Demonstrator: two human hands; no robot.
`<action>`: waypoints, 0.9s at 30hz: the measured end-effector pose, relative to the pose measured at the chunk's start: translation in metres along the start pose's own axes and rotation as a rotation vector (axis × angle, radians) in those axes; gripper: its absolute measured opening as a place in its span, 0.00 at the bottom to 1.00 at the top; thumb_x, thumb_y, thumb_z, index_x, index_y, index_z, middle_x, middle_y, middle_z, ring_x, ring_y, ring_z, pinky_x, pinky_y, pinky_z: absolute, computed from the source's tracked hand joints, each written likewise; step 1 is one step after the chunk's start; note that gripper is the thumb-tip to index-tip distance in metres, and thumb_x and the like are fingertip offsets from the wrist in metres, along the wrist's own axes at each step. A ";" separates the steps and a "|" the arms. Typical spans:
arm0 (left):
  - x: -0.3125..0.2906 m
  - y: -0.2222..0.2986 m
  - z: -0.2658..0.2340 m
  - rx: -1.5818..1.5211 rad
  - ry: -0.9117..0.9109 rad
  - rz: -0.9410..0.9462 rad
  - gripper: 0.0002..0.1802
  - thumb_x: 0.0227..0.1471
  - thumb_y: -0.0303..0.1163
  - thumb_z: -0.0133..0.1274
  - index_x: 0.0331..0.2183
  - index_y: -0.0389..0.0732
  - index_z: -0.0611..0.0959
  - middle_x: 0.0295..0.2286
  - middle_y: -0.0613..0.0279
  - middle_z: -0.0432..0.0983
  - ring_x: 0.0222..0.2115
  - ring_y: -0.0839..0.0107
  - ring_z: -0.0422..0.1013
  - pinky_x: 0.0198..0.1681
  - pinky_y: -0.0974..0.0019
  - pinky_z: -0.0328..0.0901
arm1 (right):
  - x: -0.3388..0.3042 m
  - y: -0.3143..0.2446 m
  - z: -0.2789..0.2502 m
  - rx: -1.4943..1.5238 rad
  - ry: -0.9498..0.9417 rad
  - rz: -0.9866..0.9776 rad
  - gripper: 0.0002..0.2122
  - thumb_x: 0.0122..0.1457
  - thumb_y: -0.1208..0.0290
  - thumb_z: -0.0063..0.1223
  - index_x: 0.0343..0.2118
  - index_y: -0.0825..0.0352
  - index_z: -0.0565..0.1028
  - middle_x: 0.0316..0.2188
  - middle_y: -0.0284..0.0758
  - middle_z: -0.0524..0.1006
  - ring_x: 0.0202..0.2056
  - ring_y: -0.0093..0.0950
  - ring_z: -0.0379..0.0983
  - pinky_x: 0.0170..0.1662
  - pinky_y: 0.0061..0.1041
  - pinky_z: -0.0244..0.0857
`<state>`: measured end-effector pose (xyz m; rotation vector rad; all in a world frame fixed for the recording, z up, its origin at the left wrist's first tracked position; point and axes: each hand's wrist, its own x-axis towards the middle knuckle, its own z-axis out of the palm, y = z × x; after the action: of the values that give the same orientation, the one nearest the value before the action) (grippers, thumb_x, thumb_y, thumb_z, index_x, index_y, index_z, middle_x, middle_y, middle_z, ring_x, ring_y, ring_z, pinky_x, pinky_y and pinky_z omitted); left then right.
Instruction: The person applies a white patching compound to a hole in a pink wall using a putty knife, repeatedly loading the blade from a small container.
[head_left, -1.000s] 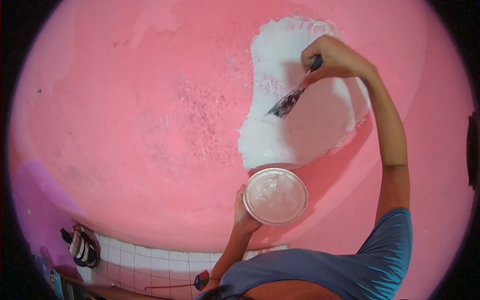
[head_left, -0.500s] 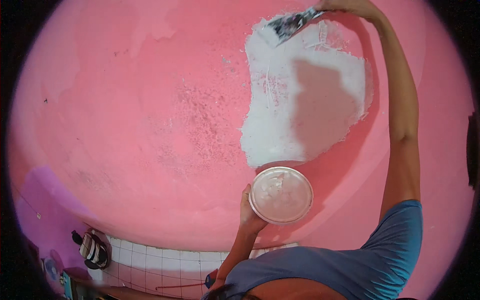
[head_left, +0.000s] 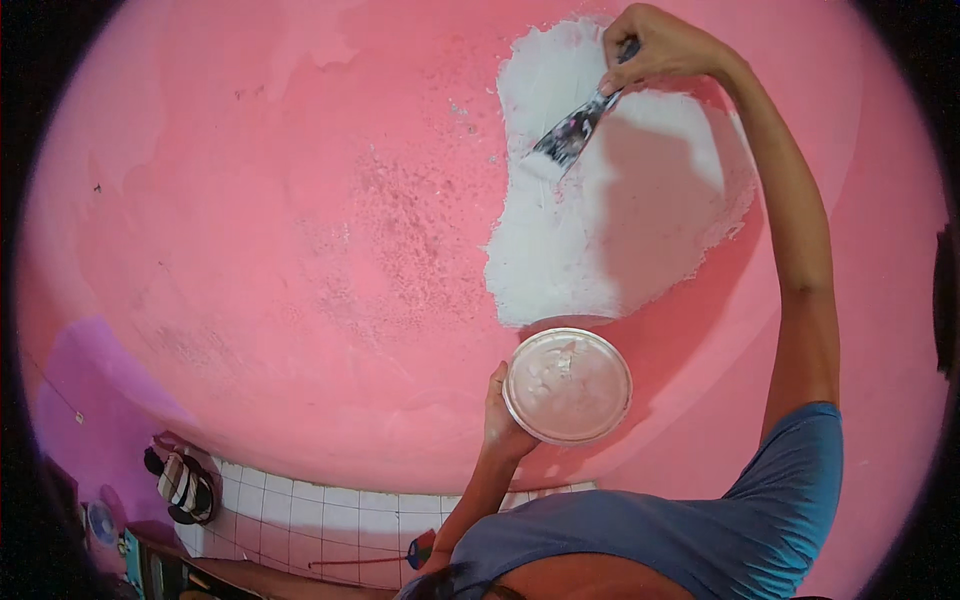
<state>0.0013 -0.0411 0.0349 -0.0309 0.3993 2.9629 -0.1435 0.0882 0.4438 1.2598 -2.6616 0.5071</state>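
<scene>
High on the pink wall (head_left: 250, 230), my right hand (head_left: 655, 50) is closed round the handle of a putty knife (head_left: 578, 132). The blade is smeared with white and lies against a wet-looking patch of white putty (head_left: 545, 240). Below that patch, my left hand (head_left: 508, 425) supports a round tub (head_left: 568, 388) from its left side and underneath. White putty with a lumpy surface lies inside the tub. Most of the left hand's fingers are hidden behind the tub. My right arm casts a shadow over the patch's right part.
Left of the putty, the wall has dark, pitted, flaking spots (head_left: 410, 235). White tiles (head_left: 340, 510) run along the bottom. At the lower left are a dark and white bundle (head_left: 187, 487), a fan (head_left: 101, 522) and a purple wall area (head_left: 95, 400). A red stick (head_left: 355, 562) lies near my left forearm.
My right hand has drawn the putty knife downward from the top of the patch, and the upper putty looks smoother. The tub in my left hand has barely shifted.
</scene>
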 end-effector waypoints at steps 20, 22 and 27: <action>0.010 -0.002 -0.003 -0.090 -0.112 -0.074 0.36 0.60 0.55 0.28 0.58 0.39 0.63 0.57 0.47 0.60 0.56 0.51 0.59 0.60 0.45 0.54 | 0.003 -0.081 0.057 -0.847 -0.284 -0.138 0.14 0.37 0.64 0.68 0.21 0.70 0.79 0.21 0.44 0.77 0.25 0.39 0.75 0.29 0.35 0.66; 0.008 -0.002 -0.002 -0.103 -0.191 -0.064 0.36 0.60 0.55 0.28 0.58 0.39 0.64 0.56 0.47 0.61 0.56 0.51 0.60 0.59 0.46 0.55 | 0.025 -0.081 0.057 -0.931 -0.295 -0.151 0.15 0.37 0.63 0.69 0.20 0.70 0.79 0.20 0.43 0.77 0.24 0.37 0.75 0.28 0.34 0.67; 0.007 -0.001 0.001 -0.099 -0.175 -0.023 0.35 0.61 0.54 0.26 0.58 0.38 0.63 0.56 0.46 0.61 0.56 0.51 0.60 0.59 0.47 0.55 | 0.065 -0.099 0.025 -1.003 -0.316 -0.136 0.19 0.38 0.55 0.72 0.18 0.67 0.79 0.17 0.34 0.78 0.19 0.26 0.73 0.24 0.25 0.65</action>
<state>-0.0052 -0.0389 0.0350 0.2088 0.2272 2.9293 -0.1078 -0.0261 0.4617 1.1793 -2.3963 -1.0000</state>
